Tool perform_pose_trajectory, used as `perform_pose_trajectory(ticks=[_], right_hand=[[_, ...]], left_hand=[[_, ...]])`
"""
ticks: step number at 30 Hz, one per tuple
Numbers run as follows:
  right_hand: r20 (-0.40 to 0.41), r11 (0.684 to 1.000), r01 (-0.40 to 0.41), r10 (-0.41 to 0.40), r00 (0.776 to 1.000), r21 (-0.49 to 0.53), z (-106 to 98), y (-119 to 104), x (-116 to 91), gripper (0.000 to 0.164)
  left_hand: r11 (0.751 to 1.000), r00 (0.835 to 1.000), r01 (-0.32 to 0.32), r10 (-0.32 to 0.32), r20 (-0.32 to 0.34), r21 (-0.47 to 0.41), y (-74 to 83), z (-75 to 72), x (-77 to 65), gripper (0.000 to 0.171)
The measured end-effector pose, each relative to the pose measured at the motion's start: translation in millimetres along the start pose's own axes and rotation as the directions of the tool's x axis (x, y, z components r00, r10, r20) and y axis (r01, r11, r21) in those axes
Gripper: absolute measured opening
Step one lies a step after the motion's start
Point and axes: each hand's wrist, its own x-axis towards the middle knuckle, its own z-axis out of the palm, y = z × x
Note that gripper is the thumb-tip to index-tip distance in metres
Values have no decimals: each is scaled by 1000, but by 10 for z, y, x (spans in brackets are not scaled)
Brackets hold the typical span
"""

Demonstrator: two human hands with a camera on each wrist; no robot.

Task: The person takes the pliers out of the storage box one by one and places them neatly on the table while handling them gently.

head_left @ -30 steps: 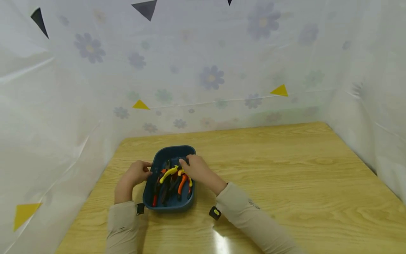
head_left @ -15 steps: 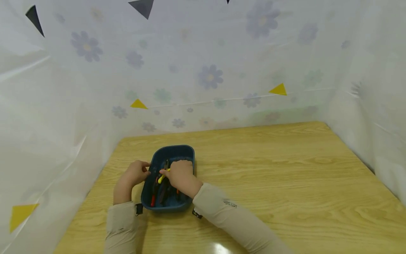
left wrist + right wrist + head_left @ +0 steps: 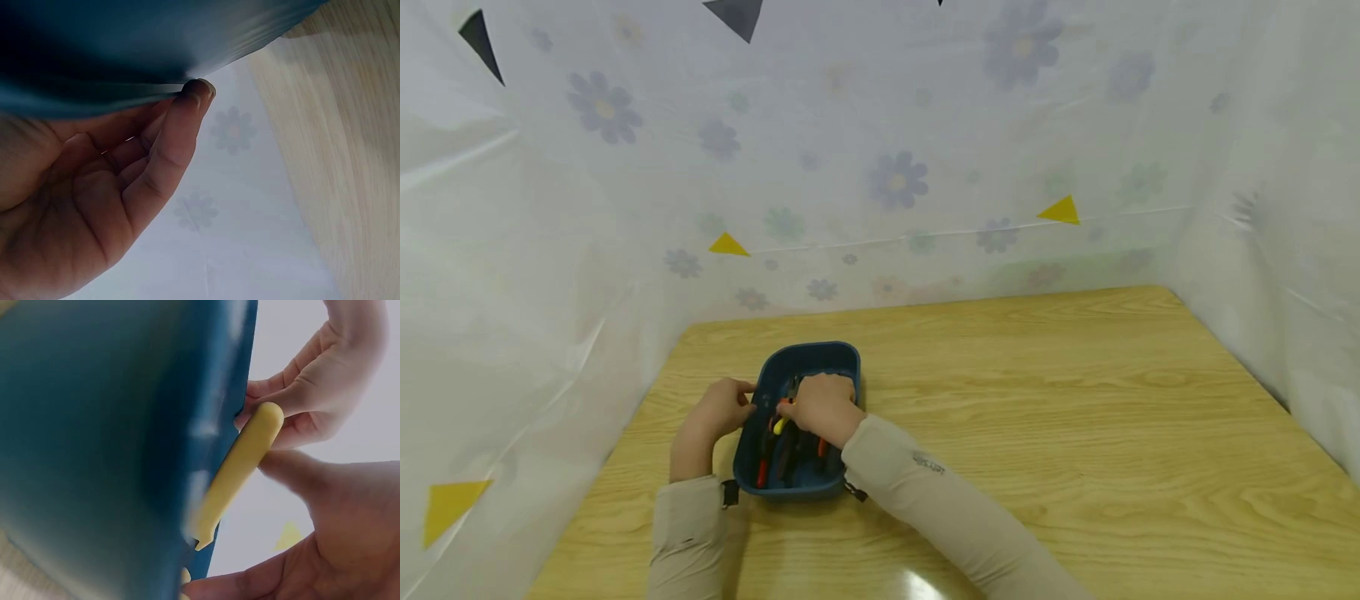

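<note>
A dark blue plastic bin (image 3: 797, 493) holds several pliers. At its left side my left hand (image 3: 718, 410) pinches the rim; the left wrist view has the fingertips (image 3: 195, 100) right at the edge. My right hand (image 3: 826, 408) reaches down inside, over a yellow-handled pair of pliers (image 3: 240, 469). Its thumb lies against one yellow handle, and its fingers reach to a second yellow part lower in the right wrist view. The back of this hand hides the pliers' head from the head view. Red-handled pliers (image 3: 763, 473) and a black handle (image 3: 788, 462) lie to the left.
An orange-handled tool (image 3: 822, 450) shows below the right hand. The bin stands on the left part of a wood-grain table (image 3: 1037, 400). Pale flower-printed sheeting (image 3: 895, 125) walls in the back and both sides.
My right hand has moved from the bin's right rim leftward onto the yellow-handled pliers, covering most of them. My left hand has kept its place at the left rim.
</note>
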Motion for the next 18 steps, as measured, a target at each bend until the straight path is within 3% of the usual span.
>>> perform_pose_trajectory(ticks=[4, 11, 18], right_hand=[[33, 999, -42, 42, 999, 2, -17, -30, 25, 70], [1, 994, -113, 113, 994, 4, -13, -46, 56, 72], [37, 994, -109, 108, 993, 24, -20, -47, 48, 72]], left_hand=[[1000, 1000, 12, -12, 10, -5, 13, 7, 0, 40], [1000, 1000, 4, -4, 10, -2, 37, 10, 12, 40], [999, 1000, -1, 2, -11, 33, 55, -10, -6, 39]])
